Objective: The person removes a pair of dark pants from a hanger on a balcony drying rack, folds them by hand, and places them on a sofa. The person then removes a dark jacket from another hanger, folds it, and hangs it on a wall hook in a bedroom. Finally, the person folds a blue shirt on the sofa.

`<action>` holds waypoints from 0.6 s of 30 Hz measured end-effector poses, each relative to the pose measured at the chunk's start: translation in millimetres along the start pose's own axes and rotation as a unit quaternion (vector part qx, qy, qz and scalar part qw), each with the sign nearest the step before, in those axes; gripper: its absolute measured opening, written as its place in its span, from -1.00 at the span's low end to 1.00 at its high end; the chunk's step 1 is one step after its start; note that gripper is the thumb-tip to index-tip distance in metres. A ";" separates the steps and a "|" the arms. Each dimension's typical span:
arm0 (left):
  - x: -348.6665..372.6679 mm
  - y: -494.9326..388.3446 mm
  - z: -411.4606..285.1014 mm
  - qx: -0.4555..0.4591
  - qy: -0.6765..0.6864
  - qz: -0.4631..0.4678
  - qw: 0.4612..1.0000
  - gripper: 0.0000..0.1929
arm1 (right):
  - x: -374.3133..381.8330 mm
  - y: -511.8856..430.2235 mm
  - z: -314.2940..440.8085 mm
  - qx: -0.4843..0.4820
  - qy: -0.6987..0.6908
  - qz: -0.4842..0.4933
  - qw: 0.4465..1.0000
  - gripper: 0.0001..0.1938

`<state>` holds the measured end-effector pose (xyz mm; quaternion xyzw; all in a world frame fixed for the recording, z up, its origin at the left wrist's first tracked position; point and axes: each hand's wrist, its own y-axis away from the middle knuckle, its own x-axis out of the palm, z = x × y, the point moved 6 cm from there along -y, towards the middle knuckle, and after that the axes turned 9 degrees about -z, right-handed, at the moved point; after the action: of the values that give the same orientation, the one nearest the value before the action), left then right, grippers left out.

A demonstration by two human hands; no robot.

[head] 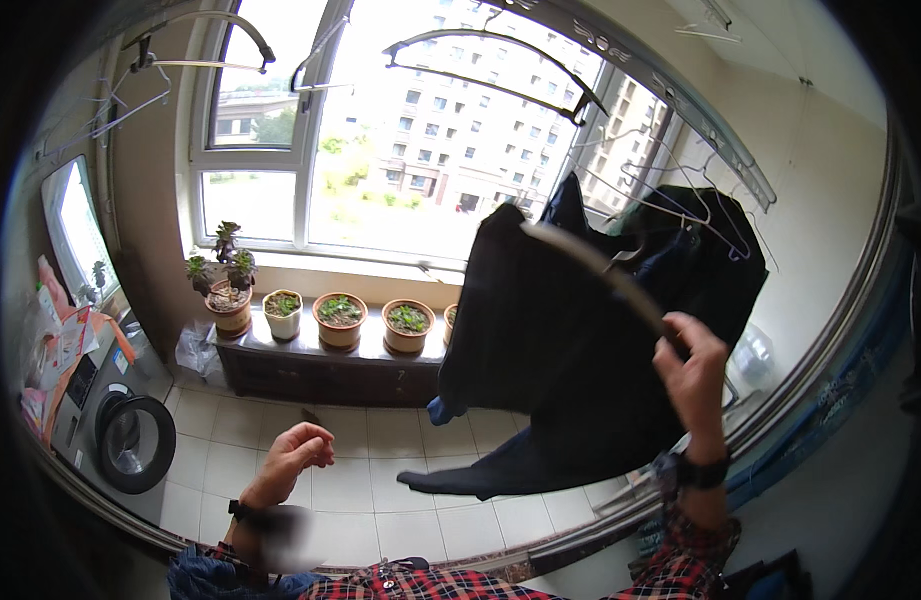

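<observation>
My right hand [693, 367] grips the end of a curved, pale hanger or strip [603, 266], blurred, whose exact kind I cannot tell. It lies across dark garments [520, 352] that hang before the window at the right. One long dark sleeve or leg points left above the floor tiles. Wire hangers [685, 202] cluster at the top of the clothes. My left hand [295, 457] is held low at the left, fingers curled, away from the clothes; whether something small is between its fingertips cannot be made out.
Potted plants [339, 322] line a dark low cabinet [318, 379] under the window. A front-loading washing machine [134, 442] with its door ajar stands at the left. Empty hangers [498, 75] dangle overhead from a drying rack [655, 82]. A door track curves along the near side.
</observation>
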<state>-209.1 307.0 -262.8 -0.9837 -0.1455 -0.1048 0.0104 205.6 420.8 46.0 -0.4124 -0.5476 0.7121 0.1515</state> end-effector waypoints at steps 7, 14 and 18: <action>33.4 -25.5 -27.3 0.083 0.033 -0.006 0.996 -0.37 | 32.0 95.4 59.5 -0.052 -0.087 0.109 0.989 -0.74; 14.5 -22.8 -8.6 0.061 -0.037 -0.092 0.993 -0.26 | 63.9 141.6 109.5 -0.107 -0.154 0.193 0.963 -0.76; -10.4 -11.1 -2.4 0.083 -0.091 -0.097 0.988 -0.38 | 74.8 156.1 132.2 -0.143 -0.190 0.218 0.947 -0.77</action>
<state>-222.5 314.6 -262.7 -0.9660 -0.2491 -0.0025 0.0688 96.9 328.8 -118.9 -0.3960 -0.5589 0.7073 -0.1749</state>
